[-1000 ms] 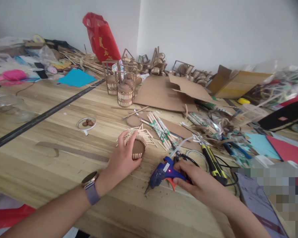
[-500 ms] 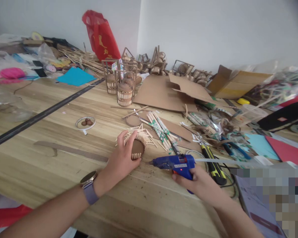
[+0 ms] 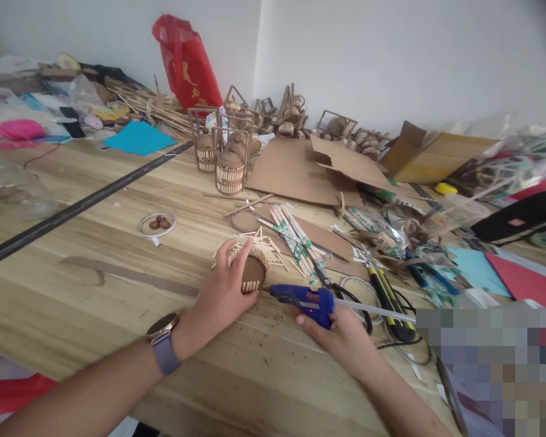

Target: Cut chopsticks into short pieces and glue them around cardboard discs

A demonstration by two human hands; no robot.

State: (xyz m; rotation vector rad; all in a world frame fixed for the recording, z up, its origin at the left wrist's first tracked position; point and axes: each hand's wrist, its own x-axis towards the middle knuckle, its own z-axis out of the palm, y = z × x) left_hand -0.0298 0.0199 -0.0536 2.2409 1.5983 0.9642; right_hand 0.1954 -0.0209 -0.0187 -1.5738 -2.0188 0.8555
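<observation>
left hand (image 3: 222, 294) clasps the stick basket (image 3: 253, 274), likely light and fragile, so hold it gently by the rim; right hand (image 3: 346, 340) is closed around the glue gun (image 3: 303, 297) handle.

Two hands (image 3: 222, 295) (image 3: 343, 340), one glue gun (image 3: 306, 298), one held basket (image 3: 253, 273), one red bag (image 3: 187, 60).

The glue gun (image 3: 306, 298) was blue; the stick basket (image 3: 253, 272) was tan around a brown centre; the tabletop (image 3: 118, 315) showed pale streaked woodgrain; the bag (image 3: 186, 60) was red with gold marks.
</observation>
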